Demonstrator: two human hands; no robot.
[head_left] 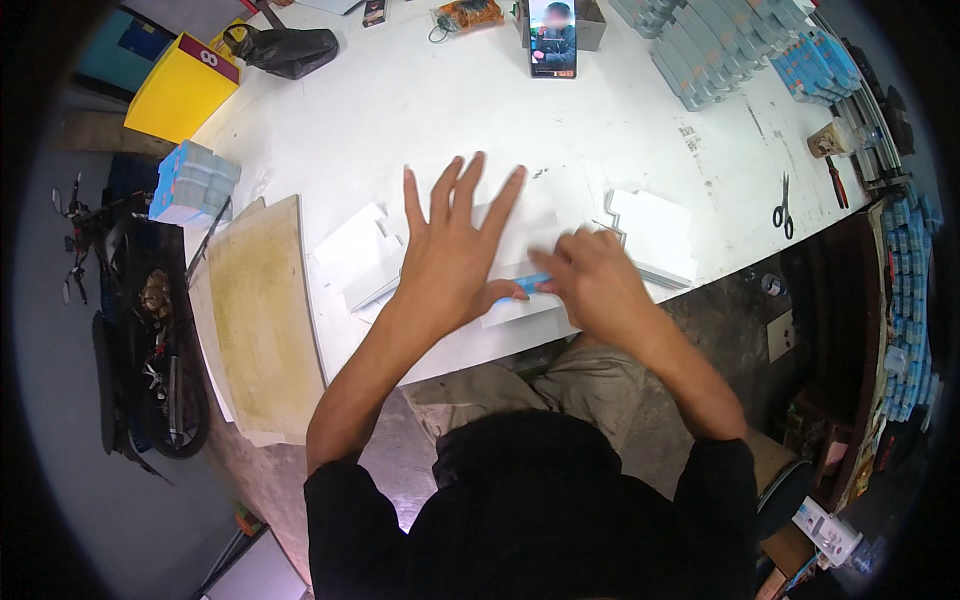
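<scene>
Between my hands on the white table lies a pale die-cut card sheet with a blue strip along its fold. My left hand is open, fingers spread wide above the table, its thumb at the left end of the strip. My right hand is slightly blurred; its curled fingers and thumb close on the strip's right end. A stack of white die-cut card lies beyond my right hand. Another white card stack sits left of my left wrist, partly hidden by it.
Scissors and a red-handled tool lie at the right edge. Stacked grey boxes stand at the far right. A phone is propped at the back. A stained board covers the left edge, near blue-and-white bundles and a yellow box.
</scene>
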